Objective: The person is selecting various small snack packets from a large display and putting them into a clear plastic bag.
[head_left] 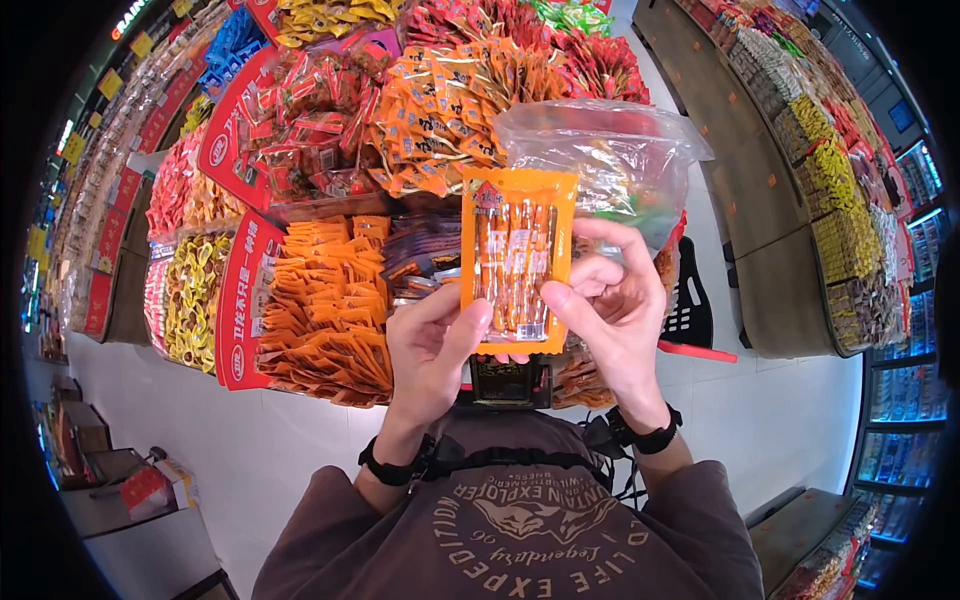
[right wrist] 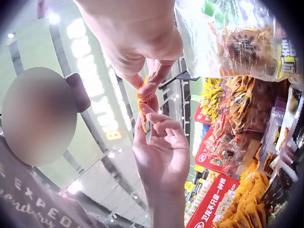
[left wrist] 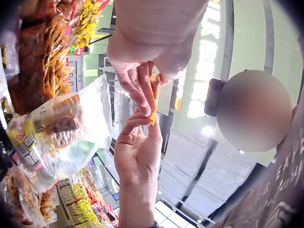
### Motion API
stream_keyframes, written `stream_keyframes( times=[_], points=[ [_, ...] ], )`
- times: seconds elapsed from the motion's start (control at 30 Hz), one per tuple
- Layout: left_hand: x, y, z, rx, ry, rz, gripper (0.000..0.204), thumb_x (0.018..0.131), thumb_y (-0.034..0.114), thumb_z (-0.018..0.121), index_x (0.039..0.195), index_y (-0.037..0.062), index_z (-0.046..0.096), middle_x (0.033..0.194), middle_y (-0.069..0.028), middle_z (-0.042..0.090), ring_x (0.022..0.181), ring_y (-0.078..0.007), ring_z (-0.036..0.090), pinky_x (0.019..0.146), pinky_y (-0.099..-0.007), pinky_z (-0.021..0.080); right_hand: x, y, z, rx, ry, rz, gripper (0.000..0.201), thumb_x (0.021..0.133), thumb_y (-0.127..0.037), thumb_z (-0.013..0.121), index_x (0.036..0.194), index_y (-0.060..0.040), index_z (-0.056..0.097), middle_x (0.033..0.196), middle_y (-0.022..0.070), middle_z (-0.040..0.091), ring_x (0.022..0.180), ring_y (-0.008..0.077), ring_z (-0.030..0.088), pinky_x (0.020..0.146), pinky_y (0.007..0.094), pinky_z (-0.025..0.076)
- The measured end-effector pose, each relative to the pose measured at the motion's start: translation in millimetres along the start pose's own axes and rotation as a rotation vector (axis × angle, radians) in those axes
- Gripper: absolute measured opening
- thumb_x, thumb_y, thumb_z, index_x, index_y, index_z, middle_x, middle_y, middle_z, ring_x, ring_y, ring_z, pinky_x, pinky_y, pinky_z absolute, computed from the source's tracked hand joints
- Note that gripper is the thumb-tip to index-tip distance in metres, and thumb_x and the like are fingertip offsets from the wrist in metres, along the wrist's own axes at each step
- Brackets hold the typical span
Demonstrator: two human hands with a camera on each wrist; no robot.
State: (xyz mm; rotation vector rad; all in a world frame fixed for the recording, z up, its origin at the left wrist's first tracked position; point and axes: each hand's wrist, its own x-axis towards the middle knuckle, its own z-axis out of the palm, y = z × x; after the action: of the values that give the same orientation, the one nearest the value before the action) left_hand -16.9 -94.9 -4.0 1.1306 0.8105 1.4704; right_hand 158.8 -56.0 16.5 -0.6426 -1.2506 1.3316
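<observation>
"EXPEDITION" shirt point(head_left: 520, 530) below; both hands point(head_left: 530, 330) pinch orange snack packet point(head_left: 515, 255).

I'm looking at a shop, a snack store: heaped bins of wrapped snacks point(head_left: 330, 300) with red price signs point(head_left: 238, 300), long stocked shelves point(head_left: 840, 200) (refrigerated cases at right), tiled floor point(head_left: 790, 410).

Both my forearms are raised. My left hand point(head_left: 432, 345) and right hand point(head_left: 612, 300) face each other, thumbs and fingers in a pinching grip.
</observation>
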Motion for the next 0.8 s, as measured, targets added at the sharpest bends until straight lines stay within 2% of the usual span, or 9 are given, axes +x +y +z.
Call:
stream_keyframes(
  times=[0.13, 0.23, 0.33, 0.47, 0.5, 0.6, 0.7, 0.73, 0.8],
  points=[
    [0, -9, 8, -0.002, 0.022, -0.010, 0.026, 0.100, 0.008, 0.051, 0.114, -0.0109, 0.061, 0.089, -0.0141, 0.070, 0.070, -0.0172, 0.069, 0.062, -0.0267, 0.053, 1, 0, -8, -0.067, -0.005, -0.020, 0.056, 0.085, 0.007, 0.070, 0.134, 0.0024, 0.042, 0.082, 0.0070, 0.068, 0.072, 0.0088, 0.066, 0.064, 0.0211, 0.051],
    [-2, -16, 16, -0.042, 0.055, -0.035, 0.025, 0.100, 0.009, 0.051, 0.113, -0.0105, 0.061, 0.089, -0.0150, 0.070, 0.069, -0.0189, 0.069, 0.060, -0.0280, 0.053, 0, 3, -19, -0.169, 0.021, -0.100, 0.047, 0.082, 0.005, 0.074, 0.124, 0.0028, 0.052, 0.087, 0.0075, 0.070, 0.073, 0.0093, 0.066, 0.065, 0.0214, 0.052],
    [-5, -26, 22, -0.035, 0.104, -0.039, 0.025, 0.101, 0.009, 0.050, 0.114, -0.0101, 0.061, 0.090, -0.0154, 0.070, 0.068, -0.0193, 0.068, 0.059, -0.0277, 0.053, 0, 4, -27, -0.460, 0.029, -0.270, 0.029, 0.076, 0.000, 0.080, 0.102, -0.0006, 0.068, 0.106, 0.0100, 0.070, 0.084, 0.0141, 0.066, 0.072, 0.0238, 0.054],
    [-4, -32, 28, 0.069, 0.160, 0.026, 0.024, 0.099, 0.009, 0.054, 0.113, -0.0087, 0.062, 0.091, -0.0130, 0.069, 0.068, -0.0174, 0.067, 0.059, -0.0260, 0.052, -1, 1, -39, -0.874, -0.113, -0.514, 0.031, 0.074, 0.002, 0.079, 0.104, -0.0002, 0.069, 0.121, 0.0140, 0.067, 0.092, 0.0214, 0.063, 0.074, 0.0288, 0.054],
    [-4, -32, 29, 0.158, 0.167, 0.070, 0.023, 0.098, 0.009, 0.055, 0.112, -0.0077, 0.063, 0.092, -0.0118, 0.068, 0.069, -0.0166, 0.067, 0.059, -0.0256, 0.052, -3, -2, -37, -0.808, -0.148, -0.407, 0.040, 0.078, -0.006, 0.078, 0.116, -0.0006, 0.067, 0.120, 0.0144, 0.067, 0.101, 0.0281, 0.066, 0.088, 0.0361, 0.051],
    [2, -30, 34, 0.488, 0.051, 0.323, 0.037, 0.090, 0.011, 0.066, 0.127, 0.0045, 0.064, 0.104, -0.0095, 0.060, 0.080, -0.0133, 0.061, 0.066, -0.0255, 0.050, -17, -4, -31, -0.690, -0.202, -0.245, 0.048, 0.087, -0.011, 0.072, 0.130, 0.0040, 0.056, 0.123, 0.0203, 0.064, 0.109, 0.0319, 0.064, 0.093, 0.0373, 0.049],
    [2, -26, 39, 0.606, 0.023, 0.392, 0.039, 0.088, 0.010, 0.069, 0.126, 0.0060, 0.066, 0.106, -0.0081, 0.057, 0.080, -0.0134, 0.060, 0.067, -0.0255, 0.050, -21, 7, -32, -0.488, -0.160, -0.038, 0.032, 0.094, -0.011, 0.064, 0.122, 0.0029, 0.059, 0.094, 0.0185, 0.071, 0.080, 0.0201, 0.068, 0.074, 0.0300, 0.052],
    [1, -27, 39, 0.641, 0.030, 0.427, 0.038, 0.087, 0.009, 0.070, 0.124, 0.0057, 0.067, 0.107, -0.0073, 0.055, 0.079, -0.0134, 0.060, 0.067, -0.0252, 0.050, -22, 7, -34, -0.427, -0.121, 0.003, 0.023, 0.097, -0.010, 0.060, 0.116, 0.0025, 0.061, 0.086, 0.0130, 0.072, 0.073, 0.0091, 0.063, 0.066, 0.0268, 0.050],
    [-3, -26, 40, 0.655, 0.161, 0.444, 0.036, 0.082, 0.002, 0.074, 0.117, 0.0055, 0.071, 0.106, -0.0070, 0.056, 0.081, -0.0110, 0.060, 0.065, -0.0235, 0.049, -20, 9, -31, -0.188, -0.087, 0.115, 0.021, 0.100, -0.009, 0.056, 0.118, 0.0021, 0.057, 0.095, 0.0087, 0.073, 0.080, 0.0053, 0.062, 0.072, 0.0246, 0.051]
  ],
)
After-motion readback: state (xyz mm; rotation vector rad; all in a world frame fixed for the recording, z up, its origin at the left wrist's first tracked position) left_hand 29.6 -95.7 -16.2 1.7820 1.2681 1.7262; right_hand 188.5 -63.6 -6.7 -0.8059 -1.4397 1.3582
